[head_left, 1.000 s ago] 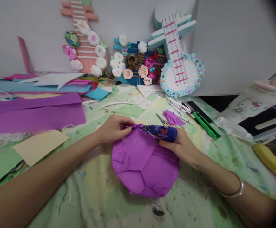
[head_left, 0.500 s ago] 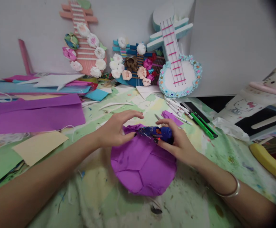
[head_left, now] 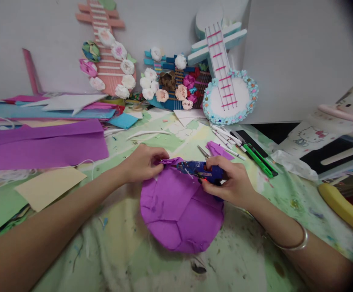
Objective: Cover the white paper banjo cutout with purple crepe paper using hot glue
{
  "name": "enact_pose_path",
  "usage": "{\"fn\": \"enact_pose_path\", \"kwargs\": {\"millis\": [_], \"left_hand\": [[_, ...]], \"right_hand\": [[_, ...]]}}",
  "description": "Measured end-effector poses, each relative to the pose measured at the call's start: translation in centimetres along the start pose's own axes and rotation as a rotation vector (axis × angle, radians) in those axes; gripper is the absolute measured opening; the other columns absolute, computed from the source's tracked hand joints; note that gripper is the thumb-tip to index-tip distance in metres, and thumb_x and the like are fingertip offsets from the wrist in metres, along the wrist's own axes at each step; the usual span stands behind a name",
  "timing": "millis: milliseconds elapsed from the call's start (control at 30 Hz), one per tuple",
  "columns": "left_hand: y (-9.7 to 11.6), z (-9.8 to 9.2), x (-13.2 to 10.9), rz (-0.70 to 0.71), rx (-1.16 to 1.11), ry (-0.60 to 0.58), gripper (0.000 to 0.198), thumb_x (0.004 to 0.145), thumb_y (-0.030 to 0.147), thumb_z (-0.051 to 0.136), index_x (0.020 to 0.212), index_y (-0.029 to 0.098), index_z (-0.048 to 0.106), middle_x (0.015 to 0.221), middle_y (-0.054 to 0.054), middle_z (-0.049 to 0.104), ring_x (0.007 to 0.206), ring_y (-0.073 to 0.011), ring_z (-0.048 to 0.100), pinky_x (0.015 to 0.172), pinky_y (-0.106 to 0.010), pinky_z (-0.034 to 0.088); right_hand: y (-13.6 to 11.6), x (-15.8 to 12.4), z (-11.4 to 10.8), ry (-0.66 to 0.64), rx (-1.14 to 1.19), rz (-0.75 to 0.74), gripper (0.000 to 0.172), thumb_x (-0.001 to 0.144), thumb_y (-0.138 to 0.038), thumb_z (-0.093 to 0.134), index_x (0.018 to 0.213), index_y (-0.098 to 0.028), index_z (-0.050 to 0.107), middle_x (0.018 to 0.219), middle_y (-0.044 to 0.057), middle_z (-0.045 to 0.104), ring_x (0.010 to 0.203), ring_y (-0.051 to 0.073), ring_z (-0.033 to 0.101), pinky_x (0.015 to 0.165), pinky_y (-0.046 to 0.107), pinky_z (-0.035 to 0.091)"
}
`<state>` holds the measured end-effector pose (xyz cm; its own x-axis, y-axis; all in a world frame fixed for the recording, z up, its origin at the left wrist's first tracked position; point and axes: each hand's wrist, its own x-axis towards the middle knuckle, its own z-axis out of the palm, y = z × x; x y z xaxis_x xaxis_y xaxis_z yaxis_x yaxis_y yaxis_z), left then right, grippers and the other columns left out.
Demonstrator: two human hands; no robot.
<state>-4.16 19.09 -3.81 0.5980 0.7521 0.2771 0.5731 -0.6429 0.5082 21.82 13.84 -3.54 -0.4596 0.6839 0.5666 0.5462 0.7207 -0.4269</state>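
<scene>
A round piece covered in purple paper (head_left: 179,211) lies on the patterned green tablecloth in front of me. At its far left edge my left hand (head_left: 144,164) is closed, pinching a folded flap of the purple paper between thumb and fingers. My right hand (head_left: 229,180) is wrapped round a blue glue gun (head_left: 199,170) with a small red light. The glue gun lies across the far edge of the purple piece, its nozzle pointing left at the pinched flap. Scissors tips (head_left: 203,151) show just behind the glue gun, beside a purple paper scrap (head_left: 219,150).
Purple sheets (head_left: 45,146) and a beige card (head_left: 50,186) lie on the left. Decorated paper instruments, among them a white-and-blue one (head_left: 229,97), lean on the wall. To the right are a green cutter (head_left: 260,162), white sticks, a cup (head_left: 313,129) and a yellow curved object (head_left: 343,209).
My left hand has gone from open fingers to a pinch on the purple paper's edge. The glue gun is now gripped in my right hand with its nozzle near that edge.
</scene>
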Motion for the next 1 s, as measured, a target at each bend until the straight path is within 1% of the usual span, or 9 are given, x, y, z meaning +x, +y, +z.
{"fn": "enact_pose_path", "kwargs": {"millis": [133, 233, 567, 667, 733, 800, 867, 933, 1000], "left_hand": [[-0.2, 0.1, -0.1, -0.026, -0.021, -0.003, 0.027, 0.069, 0.014, 0.05, 0.089, 0.015, 0.069, 0.075, -0.002, 0.07, 0.066, -0.0139, 0.061, 0.063, -0.023, 0.044], [-0.3, 0.2, -0.1, -0.039, -0.069, 0.01, 0.026, 0.071, 0.015, 0.05, 0.088, 0.014, 0.069, 0.076, -0.002, 0.07, 0.067, -0.0141, 0.061, 0.063, -0.023, 0.045], [-0.2, 0.1, -0.2, -0.051, -0.132, 0.0, 0.026, 0.07, 0.016, 0.05, 0.086, 0.014, 0.07, 0.074, -0.002, 0.07, 0.067, -0.0139, 0.061, 0.062, -0.023, 0.045], [-0.4, 0.1, -0.2, -0.038, -0.147, 0.007, 0.025, 0.07, 0.018, 0.052, 0.087, 0.014, 0.069, 0.079, -0.003, 0.071, 0.072, -0.0159, 0.063, 0.068, -0.025, 0.048], [-0.3, 0.0, -0.2, -0.019, -0.151, 0.054, 0.03, 0.07, 0.02, 0.054, 0.097, 0.014, 0.066, 0.092, -0.006, 0.071, 0.081, -0.0182, 0.064, 0.074, -0.028, 0.049], [0.2, -0.2, -0.2, 0.037, -0.117, 0.118, 0.04, 0.071, 0.022, 0.056, 0.11, 0.015, 0.06, 0.109, -0.009, 0.066, 0.094, -0.0214, 0.062, 0.084, -0.033, 0.048], [1.5, -0.3, -0.2, 0.135, -0.048, 0.183, 0.045, 0.072, 0.023, 0.057, 0.116, 0.016, 0.056, 0.118, -0.01, 0.061, 0.107, -0.0243, 0.056, 0.093, -0.039, 0.044], [3.4, -0.2, -0.4, 0.232, 0.033, 0.251, 0.043, 0.073, 0.025, 0.056, 0.115, 0.019, 0.056, 0.114, -0.009, 0.059, 0.109, -0.0256, 0.052, 0.096, -0.043, 0.041], [5.5, 0.3, -0.8, 0.294, 0.119, 0.277, 0.042, 0.075, 0.025, 0.055, 0.116, 0.02, 0.056, 0.105, -0.009, 0.058, 0.102, -0.0251, 0.052, 0.089, -0.042, 0.044]], "right_hand": [[0.0, -0.2, 0.1, 0.06, 0.025, 0.023, 0.021, 0.07, -0.019, 0.065, 0.09, -0.021, 0.057, 0.08, 0.0, 0.062, 0.059, 0.009, 0.052, 0.054, 0.021, 0.042], [0.1, -0.2, 0.1, 0.049, 0.063, 0.092, 0.019, 0.071, -0.023, 0.065, 0.089, -0.02, 0.061, 0.08, 0.001, 0.063, 0.059, 0.01, 0.053, 0.054, 0.022, 0.045], [-0.4, 0.6, -0.1, 0.021, 0.1, 0.176, 0.016, 0.068, -0.023, 0.066, 0.083, -0.019, 0.062, 0.076, 0.0, 0.062, 0.054, 0.009, 0.049, 0.045, 0.02, 0.038], [-0.2, 0.6, -0.1, -0.005, 0.096, 0.18, 0.017, 0.069, -0.024, 0.066, 0.084, -0.02, 0.061, 0.074, 0.0, 0.061, 0.053, 0.008, 0.048, 0.044, 0.02, 0.037], [0.0, 0.4, 0.0, -0.029, 0.061, 0.162, 0.02, 0.07, -0.024, 0.065, 0.089, -0.021, 0.06, 0.074, -0.001, 0.06, 0.051, 0.007, 0.046, 0.045, 0.019, 0.038], [0.2, 0.3, 0.0, -0.037, 0.007, 0.126, 0.023, 0.072, -0.023, 0.064, 0.094, -0.022, 0.058, 0.075, -0.002, 0.06, 0.05, 0.007, 0.046, 0.047, 0.02, 0.039], [0.2, 0.1, -0.1, -0.021, -0.036, 0.088, 0.024, 0.073, -0.022, 0.063, 0.096, -0.022, 0.056, 0.076, -0.002, 0.062, 0.051, 0.007, 0.048, 0.05, 0.021, 0.042], [-0.1, 0.0, -0.1, 0.007, -0.062, 0.052, 0.023, 0.074, -0.022, 0.062, 0.096, -0.023, 0.055, 0.079, -0.001, 0.063, 0.053, 0.008, 0.052, 0.053, 0.022, 0.045], [-0.4, -0.1, -0.1, 0.031, -0.084, 0.014, 0.024, 0.073, -0.021, 0.062, 0.097, -0.023, 0.056, 0.082, 0.0, 0.065, 0.057, 0.009, 0.055, 0.053, 0.022, 0.046]]}}
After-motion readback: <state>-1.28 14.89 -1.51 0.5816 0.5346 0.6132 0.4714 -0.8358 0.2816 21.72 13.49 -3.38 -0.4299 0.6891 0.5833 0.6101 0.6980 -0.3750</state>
